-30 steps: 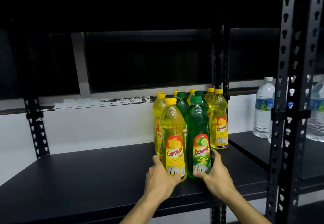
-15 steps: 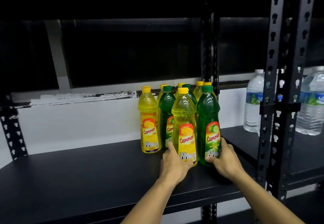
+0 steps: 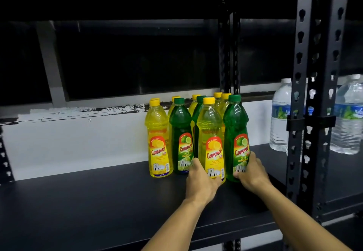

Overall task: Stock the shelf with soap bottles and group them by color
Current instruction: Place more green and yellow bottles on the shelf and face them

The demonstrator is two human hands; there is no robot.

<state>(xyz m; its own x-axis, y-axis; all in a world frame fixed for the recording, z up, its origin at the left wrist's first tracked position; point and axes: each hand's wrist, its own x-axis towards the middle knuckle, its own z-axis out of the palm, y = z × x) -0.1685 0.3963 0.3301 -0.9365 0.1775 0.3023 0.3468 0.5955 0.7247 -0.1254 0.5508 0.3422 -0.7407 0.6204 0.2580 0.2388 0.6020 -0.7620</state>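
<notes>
Soap bottles stand bunched on the black shelf point(image 3: 98, 201). I see my left hand point(image 3: 200, 182) curled round the base of the front yellow bottle point(image 3: 211, 137), and my right hand point(image 3: 252, 174) gripping the front green bottle point(image 3: 234, 131) just beside it. Left of my left hand stand another green bottle point(image 3: 180, 133) and a yellow one point(image 3: 158, 133); behind are more.

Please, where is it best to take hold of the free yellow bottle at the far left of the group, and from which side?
Probably the lower body of the far-left yellow bottle, around its label, coming from the open left or front. It stands upright, the shelf beside it is bare, and a green bottle crowds its right side.
</notes>
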